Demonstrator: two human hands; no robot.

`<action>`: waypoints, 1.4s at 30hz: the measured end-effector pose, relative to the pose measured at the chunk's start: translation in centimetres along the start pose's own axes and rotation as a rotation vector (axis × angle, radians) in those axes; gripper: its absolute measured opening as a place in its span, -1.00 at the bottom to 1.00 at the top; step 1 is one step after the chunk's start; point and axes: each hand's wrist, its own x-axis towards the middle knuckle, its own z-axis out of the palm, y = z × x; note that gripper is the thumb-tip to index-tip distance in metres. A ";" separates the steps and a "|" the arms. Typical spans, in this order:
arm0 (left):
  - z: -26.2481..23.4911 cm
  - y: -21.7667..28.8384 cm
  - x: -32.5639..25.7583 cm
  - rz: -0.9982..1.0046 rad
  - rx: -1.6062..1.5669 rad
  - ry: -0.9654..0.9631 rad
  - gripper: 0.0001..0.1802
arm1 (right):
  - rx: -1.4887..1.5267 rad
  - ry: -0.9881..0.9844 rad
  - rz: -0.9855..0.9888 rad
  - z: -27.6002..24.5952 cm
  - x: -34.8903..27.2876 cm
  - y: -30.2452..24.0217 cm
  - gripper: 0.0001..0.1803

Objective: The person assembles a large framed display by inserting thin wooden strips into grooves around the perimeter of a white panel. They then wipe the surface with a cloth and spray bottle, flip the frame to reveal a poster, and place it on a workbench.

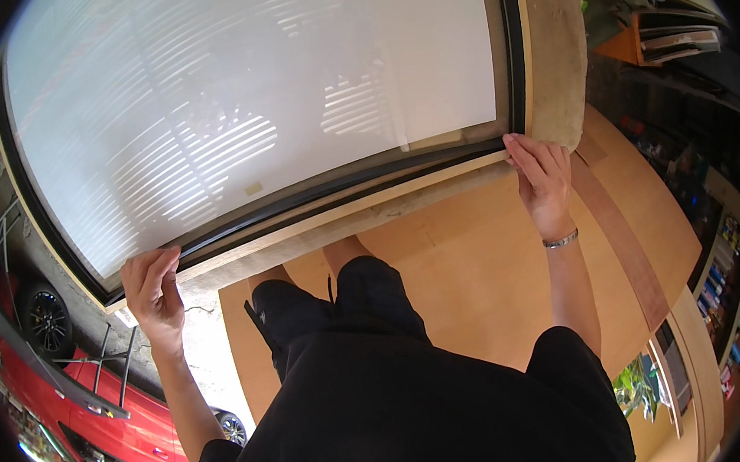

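A large framed panel with a glossy, reflecting pane over a white sheet (pixel 433 43) lies flat in front of me. Pale wood edging (pixel 521 11) with a black inner border runs round it. Along its near side, a long thin black strip (pixel 315 191) stretches between my hands, bowed slightly inward from the near edge. At the near left corner, my left hand (pixel 154 291) is closed in a pinch on the strip's left end. Thumb and fingers of my right hand (pixel 541 178) pinch the other end by the near right corner. The fingers partly cover both ends.
A worn brown tabletop (pixel 557 51) supports the panel. Below and to my right spreads an orange-brown wooden surface (pixel 468 267). A red car (pixel 133 423) and thin metal stands are at left. Crowded shelves (pixel 722 290) and an orange box of flat sheets (pixel 624 41) are at right.
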 end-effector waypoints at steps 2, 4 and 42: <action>0.0 0.0 -0.1 -0.003 -0.002 -0.006 -0.68 | 0.012 0.002 -0.012 0.2 -0.1 0.3 -0.49; 0.1 0.0 -0.3 -0.008 -0.003 -0.007 -0.68 | 0.012 0.000 -0.009 0.3 -0.2 0.4 -0.49; 0.1 -0.4 0.6 0.100 -0.140 -0.022 -0.67 | -0.008 0.080 -0.170 3.2 1.9 -8.5 -0.63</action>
